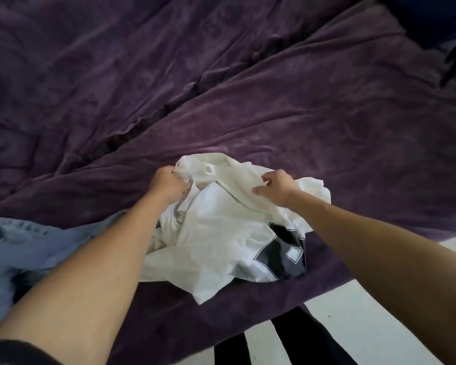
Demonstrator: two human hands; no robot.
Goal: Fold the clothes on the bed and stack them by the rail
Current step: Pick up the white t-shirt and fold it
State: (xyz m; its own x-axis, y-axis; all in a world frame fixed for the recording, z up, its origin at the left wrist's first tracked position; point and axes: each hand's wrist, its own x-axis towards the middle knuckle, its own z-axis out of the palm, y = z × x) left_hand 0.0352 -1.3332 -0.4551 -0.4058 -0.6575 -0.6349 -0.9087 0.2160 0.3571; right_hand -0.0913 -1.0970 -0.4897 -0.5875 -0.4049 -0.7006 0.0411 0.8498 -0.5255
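Rumpled purple bedspread [300, 114] (velvety), white floor [353, 325].

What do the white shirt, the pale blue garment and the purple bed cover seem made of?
White crumpled shirt with black print: thin matt cotton-like cloth, creasing softly. Pale blue garment: probably denim, stitched seams show. Purple bed cover: plush, fleece-like nap, faint sheen.

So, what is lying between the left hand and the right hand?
In the head view, only bunched cloth of the white T-shirt lies between the left hand and the right hand; both grip it.
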